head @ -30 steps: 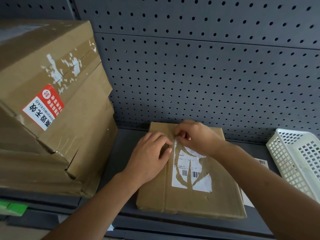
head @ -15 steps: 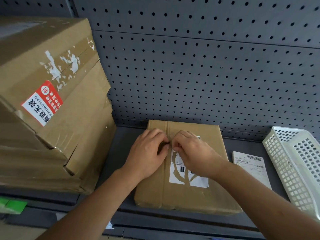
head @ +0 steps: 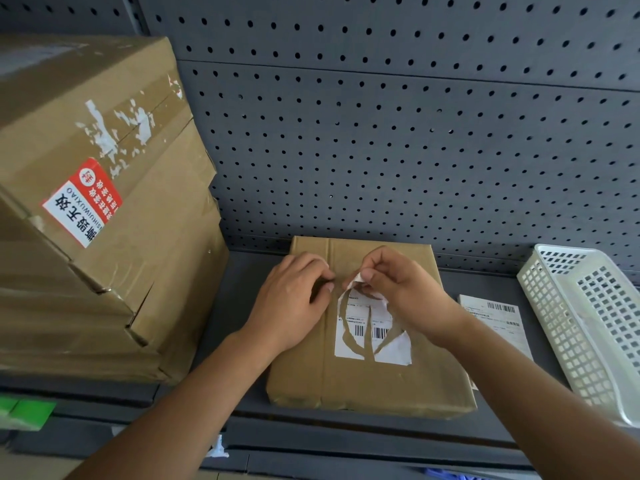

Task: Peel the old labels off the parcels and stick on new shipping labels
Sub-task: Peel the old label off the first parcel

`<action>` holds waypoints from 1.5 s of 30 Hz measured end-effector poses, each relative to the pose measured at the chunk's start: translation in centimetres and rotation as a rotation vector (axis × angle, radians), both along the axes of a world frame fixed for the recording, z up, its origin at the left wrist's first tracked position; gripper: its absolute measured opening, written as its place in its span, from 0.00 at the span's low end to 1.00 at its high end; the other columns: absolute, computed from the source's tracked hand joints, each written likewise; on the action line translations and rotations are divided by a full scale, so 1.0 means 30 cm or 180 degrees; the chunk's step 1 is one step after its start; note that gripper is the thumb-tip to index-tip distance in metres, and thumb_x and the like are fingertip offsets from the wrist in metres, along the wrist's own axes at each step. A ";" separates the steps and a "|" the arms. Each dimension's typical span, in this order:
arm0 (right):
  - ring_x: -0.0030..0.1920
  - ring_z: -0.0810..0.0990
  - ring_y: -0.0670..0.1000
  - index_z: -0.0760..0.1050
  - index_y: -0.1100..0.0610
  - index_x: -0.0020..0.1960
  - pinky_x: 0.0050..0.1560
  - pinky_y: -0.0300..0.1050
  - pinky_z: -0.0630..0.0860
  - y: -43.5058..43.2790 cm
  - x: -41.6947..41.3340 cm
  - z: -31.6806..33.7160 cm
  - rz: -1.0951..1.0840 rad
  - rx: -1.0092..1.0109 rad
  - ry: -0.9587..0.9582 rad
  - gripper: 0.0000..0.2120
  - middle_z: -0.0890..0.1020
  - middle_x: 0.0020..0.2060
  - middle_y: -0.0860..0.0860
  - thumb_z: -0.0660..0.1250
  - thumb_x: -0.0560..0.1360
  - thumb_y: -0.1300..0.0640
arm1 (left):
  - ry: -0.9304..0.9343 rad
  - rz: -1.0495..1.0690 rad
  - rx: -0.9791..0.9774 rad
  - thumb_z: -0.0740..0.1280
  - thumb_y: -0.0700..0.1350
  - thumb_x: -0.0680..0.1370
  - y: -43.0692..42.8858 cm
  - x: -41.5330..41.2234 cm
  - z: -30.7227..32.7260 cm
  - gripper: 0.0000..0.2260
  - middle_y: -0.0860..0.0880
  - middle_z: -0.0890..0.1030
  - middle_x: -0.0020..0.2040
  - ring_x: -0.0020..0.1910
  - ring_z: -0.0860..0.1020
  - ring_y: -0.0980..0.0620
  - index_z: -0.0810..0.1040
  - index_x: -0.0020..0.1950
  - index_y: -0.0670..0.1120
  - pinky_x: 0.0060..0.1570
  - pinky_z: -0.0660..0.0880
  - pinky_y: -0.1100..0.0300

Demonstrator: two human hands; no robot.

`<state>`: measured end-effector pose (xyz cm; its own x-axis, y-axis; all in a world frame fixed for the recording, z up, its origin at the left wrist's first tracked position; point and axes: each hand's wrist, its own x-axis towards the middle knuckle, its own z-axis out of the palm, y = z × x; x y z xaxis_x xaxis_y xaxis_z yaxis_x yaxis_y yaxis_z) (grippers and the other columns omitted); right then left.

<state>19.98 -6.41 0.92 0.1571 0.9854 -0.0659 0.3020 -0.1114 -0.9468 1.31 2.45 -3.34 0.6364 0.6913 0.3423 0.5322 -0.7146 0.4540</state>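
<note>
A flat brown parcel (head: pixel 367 382) lies on the grey shelf in front of me. Its white old label (head: pixel 360 327) is torn into strips, with bare cardboard showing between them. My right hand (head: pixel 401 289) pinches a lifted strip of that label at its top edge and holds it a little above the parcel. My left hand (head: pixel 291 299) rests on the parcel's upper left, its fingers curled down against the cardboard just left of the label. A new shipping label sheet (head: pixel 498 320) with a barcode lies on the shelf to the right of the parcel.
A stack of large cardboard boxes (head: pixel 97 209) with a red and white sticker fills the left. A white perforated basket (head: pixel 588 327) stands at the right. A grey pegboard wall (head: pixel 381 133) closes the back. The shelf's front edge (head: pixel 346 441) runs below the parcel.
My right hand has lifted from flat on the label and now pulls a torn strip up off the parcel. The left hand has stayed on the parcel.
</note>
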 end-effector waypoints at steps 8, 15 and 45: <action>0.44 0.84 0.62 0.70 0.61 0.52 0.50 0.52 0.81 -0.048 0.000 0.090 -0.0023 -0.0035 0.1588 0.04 0.79 0.37 0.59 0.57 0.84 0.64 | 0.0005 0.0006 -0.0039 0.64 0.49 0.80 -0.002 -0.002 0.004 0.04 0.61 0.75 0.56 0.57 0.70 0.60 0.78 0.52 0.52 0.59 0.68 0.61; 0.34 0.76 0.54 0.77 0.62 0.60 0.39 0.46 0.78 -0.054 0.039 0.135 -0.0295 0.0043 0.1463 0.11 0.74 0.35 0.56 0.59 0.82 0.67 | 0.0055 0.0008 -0.0055 0.63 0.49 0.81 -0.007 -0.002 0.005 0.05 0.60 0.75 0.57 0.58 0.70 0.59 0.77 0.53 0.52 0.61 0.68 0.60; 0.45 0.76 0.49 0.82 0.52 0.54 0.48 0.31 0.69 -0.078 -0.087 -0.041 0.0546 0.0075 -0.2108 0.13 0.75 0.47 0.48 0.61 0.81 0.65 | 0.0064 0.0103 0.0158 0.66 0.53 0.79 -0.019 0.009 -0.004 0.08 0.58 0.75 0.54 0.55 0.71 0.57 0.77 0.51 0.50 0.50 0.69 0.62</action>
